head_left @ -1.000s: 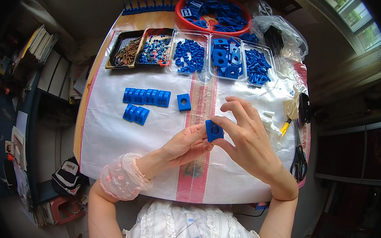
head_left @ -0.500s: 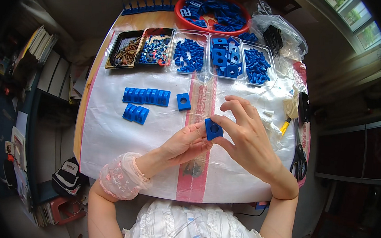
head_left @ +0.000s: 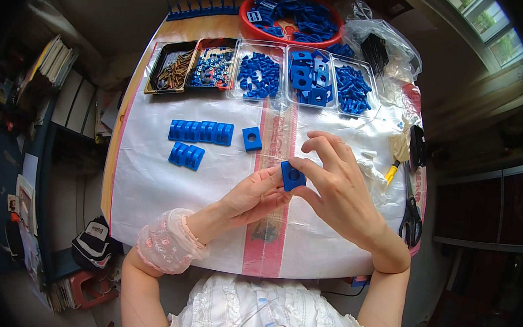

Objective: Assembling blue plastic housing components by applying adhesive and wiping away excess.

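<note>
A square blue plastic block with a round hole (head_left: 293,177) is held above the middle of the table. My left hand (head_left: 253,196) pinches its left side between thumb and fingers. On the other side, my right hand (head_left: 342,191) has its index finger at the block's upper edge and its thumb at the lower right corner; its remaining fingers are raised and curved. A similar loose block (head_left: 252,139) lies flat just beyond my left hand. To its left, several blue blocks with curved ridges (head_left: 201,132) stand in a row, with a shorter row (head_left: 186,156) nearer me.
Trays line the far side, holding bronze-coloured screws (head_left: 177,68), small metal-and-blue parts (head_left: 214,67), blue pegs (head_left: 259,74), holed blocks (head_left: 310,75) and blue pieces (head_left: 353,88). Behind stands a red basin (head_left: 244,14). Black scissors (head_left: 413,224) and a yellow-handled tool (head_left: 391,174) lie right.
The held block has shifted very slightly upward with both hands around it. Otherwise the grip and the things on the table look the same.
</note>
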{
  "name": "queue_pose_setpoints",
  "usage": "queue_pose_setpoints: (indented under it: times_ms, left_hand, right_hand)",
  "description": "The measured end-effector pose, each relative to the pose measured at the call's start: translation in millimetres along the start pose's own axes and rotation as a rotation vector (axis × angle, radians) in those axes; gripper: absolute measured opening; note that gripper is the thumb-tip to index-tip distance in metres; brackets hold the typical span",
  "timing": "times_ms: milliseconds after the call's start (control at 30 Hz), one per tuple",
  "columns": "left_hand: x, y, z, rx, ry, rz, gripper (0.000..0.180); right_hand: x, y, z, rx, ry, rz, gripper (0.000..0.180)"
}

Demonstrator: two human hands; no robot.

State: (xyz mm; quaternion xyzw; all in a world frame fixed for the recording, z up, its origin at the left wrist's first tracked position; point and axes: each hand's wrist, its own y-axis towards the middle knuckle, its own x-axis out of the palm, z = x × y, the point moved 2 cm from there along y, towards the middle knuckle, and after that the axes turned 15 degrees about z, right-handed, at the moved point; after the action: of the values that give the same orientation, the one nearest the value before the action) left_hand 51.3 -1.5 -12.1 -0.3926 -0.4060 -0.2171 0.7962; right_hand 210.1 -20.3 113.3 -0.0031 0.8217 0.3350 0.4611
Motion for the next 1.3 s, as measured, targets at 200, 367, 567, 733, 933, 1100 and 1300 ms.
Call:
queue_pose_setpoints:
  times_ms: [200, 367, 567, 733, 933, 1100, 1300]
  left_hand:
    - [-0.3, 0.0, 0.8, 0.03, 0.023, -0.039, 0.036]
    - [-0.5, 0.1, 1.2, 0.021, 0.014, -0.029, 0.036]
    - [-1.7, 0.6, 0.8, 0.026, 0.025, -0.015, 0.034]
    - [-1.1, 1.1, 1.1, 0.028, 0.023, -0.021, 0.033]
    - [-2.9, 2.9, 0.3, 0.031, 0.031, -0.026, 0.035]
    - [-4.1, 3.5, 0.1, 0.046, 0.046, -0.026, 0.037]
    - [-3.4, 3.7, -0.1, 0.043, 0.038, -0.011, 0.036]
  right_hand:
    - [1.7, -0.5, 0.8, -0.002, -0.007, 0.001, 0.029]
    - [1.7, 0.2, 1.1, -0.001, -0.004, 0.004, 0.03]
    - [2.2, 0.4, 1.4, 0.004, -0.001, 0.002, 0.031]
    - [3.5, 0.3, 2.2, 0.006, -0.005, 0.001, 0.032]
    - [4.1, 0.4, 2.6, 0.007, -0.015, -0.005, 0.031]
    - [5.4, 0.4, 3.4, 0.003, -0.017, -0.005, 0.028]
    - [4.9, 0.5, 3.8, -0.004, -0.022, -0.008, 0.027]
